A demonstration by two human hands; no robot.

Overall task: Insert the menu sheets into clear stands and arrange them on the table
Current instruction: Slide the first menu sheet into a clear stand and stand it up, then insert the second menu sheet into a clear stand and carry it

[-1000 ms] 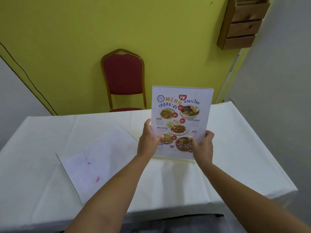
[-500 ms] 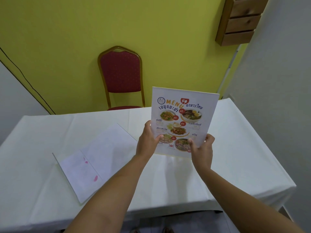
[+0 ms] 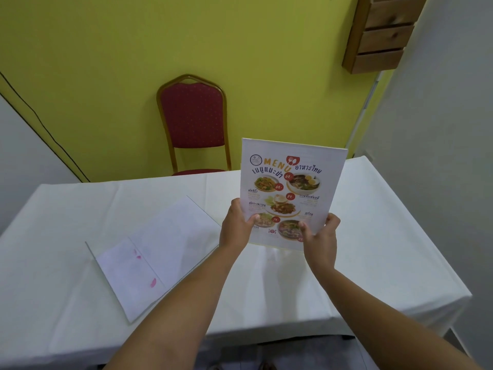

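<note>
Table [image 3: 373,236] white-clothed, red chair [image 3: 194,116] behind, yellow wall; left hand [image 3: 236,227], right hand [image 3: 321,237] grasp menu [image 3: 290,188].

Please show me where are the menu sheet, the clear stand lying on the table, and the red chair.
menu sheet [image 3: 290,193]: head view, middle of the printed face.
clear stand [image 3: 157,259]: head view, centre of its flat panel.
red chair [image 3: 193,116]: head view, padded backrest.

arms: both bare to the frame's lower edge, no sleeves showing
left hand [image 3: 236,227]: bare, no glove, ring or watch
right hand [image 3: 321,240]: bare, no glove, ring or watch
</note>
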